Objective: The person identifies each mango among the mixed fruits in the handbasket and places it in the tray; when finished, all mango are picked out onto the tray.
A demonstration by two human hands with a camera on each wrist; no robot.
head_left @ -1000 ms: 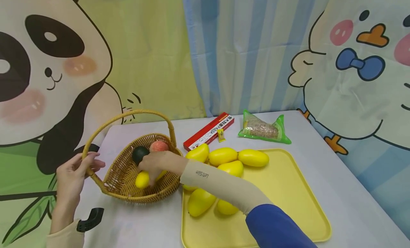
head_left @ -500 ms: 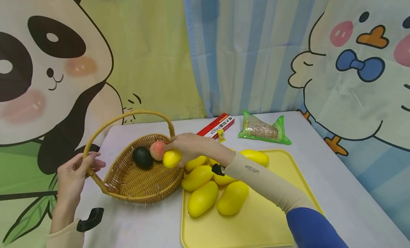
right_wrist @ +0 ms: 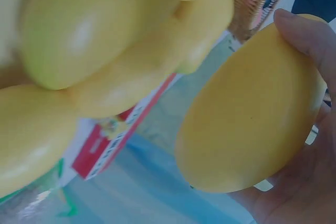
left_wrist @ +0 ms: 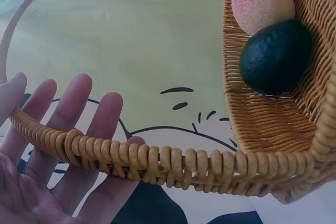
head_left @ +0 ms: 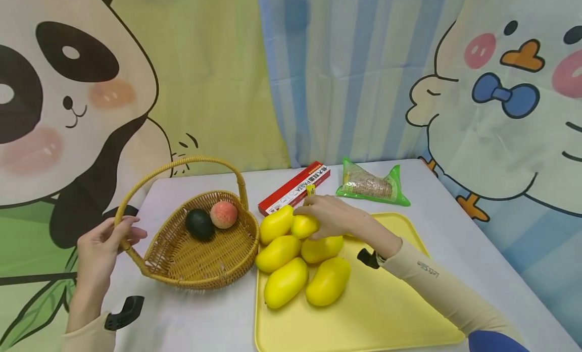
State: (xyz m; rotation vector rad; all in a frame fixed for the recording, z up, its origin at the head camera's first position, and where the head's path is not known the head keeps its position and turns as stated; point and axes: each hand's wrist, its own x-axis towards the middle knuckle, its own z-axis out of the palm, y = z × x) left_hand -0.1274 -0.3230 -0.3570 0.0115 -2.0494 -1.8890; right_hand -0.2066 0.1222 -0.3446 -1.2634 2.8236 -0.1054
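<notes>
My left hand (head_left: 102, 246) grips the tall handle (head_left: 123, 210) of a wicker basket (head_left: 204, 263) at its left side; in the left wrist view the fingers pass behind the handle and the thumb lies on the near side. Inside the basket sit a dark green avocado (head_left: 200, 224) and a pink peach (head_left: 224, 214), touching. My right hand (head_left: 334, 214) holds a yellow mango (right_wrist: 247, 114) above the back of the yellow tray (head_left: 373, 311), thumb on one side and fingers on the other. Several more mangoes (head_left: 285, 283) lie at the tray's left side, some partly hidden by this hand.
Behind the tray lie a red pasta box (head_left: 293, 188), a small yellow packet (head_left: 310, 190) and a green-edged clear bag (head_left: 373, 184) of brown contents. A patterned curtain (head_left: 218, 79) hangs behind the white table (head_left: 177, 321).
My right hand has lifted the mango out of the basket and carried it right to above the tray. The left hand has stayed on the handle.
</notes>
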